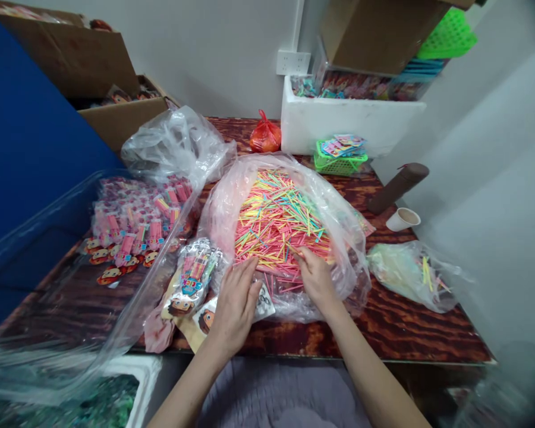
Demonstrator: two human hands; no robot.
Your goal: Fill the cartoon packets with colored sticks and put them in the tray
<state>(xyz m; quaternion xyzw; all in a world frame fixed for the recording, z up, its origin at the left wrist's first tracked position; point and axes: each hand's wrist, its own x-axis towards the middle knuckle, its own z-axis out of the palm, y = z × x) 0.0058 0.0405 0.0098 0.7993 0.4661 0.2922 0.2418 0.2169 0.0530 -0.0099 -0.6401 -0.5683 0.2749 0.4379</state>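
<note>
A heap of thin coloured sticks (280,223), pink, yellow and blue-green, lies in a wide-open clear plastic bag (218,208) in front of me. My right hand (315,276) reaches into the near side of the heap, its fingertips pinched together on pink sticks. At the bag's front edge rests my left hand (237,300), fingers stretched out, thumb apart, holding nothing. Partly beneath it is a printed packet with a cartoon face (205,320). Just left lies a stack of clear printed packets (194,276).
Many filled pink packets (134,220) lie at left behind a clear plastic sheet. A cardboard box (125,119), red bag (266,135), white foam box (352,122) and green basket (339,163) stand behind. At right are a brown flask (396,187), paper cup (403,219) and plastic bag (414,273).
</note>
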